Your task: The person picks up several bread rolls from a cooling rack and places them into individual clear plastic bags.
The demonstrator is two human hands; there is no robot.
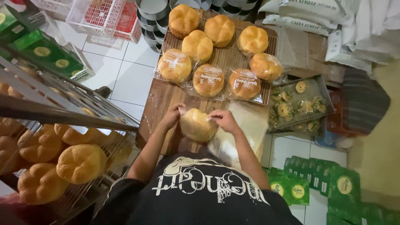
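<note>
Light: warm, moderately bright, from overhead | Shadows: soft, dark under the metal rack [62, 112] and along the lower edge | Glare: faint sheen on wrapped buns [208, 80] | Focus: centre sharp; near rack bars blurred | Distortion: wide-angle bending at the edges

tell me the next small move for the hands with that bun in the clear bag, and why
Probably close the bag's open top and set it beside the wrapped buns. Both the left hand and right hand pinch the clear bag around the bun above the wooden table. Four wrapped buns already lie on the wire rack, while five bare buns sit behind.
</note>
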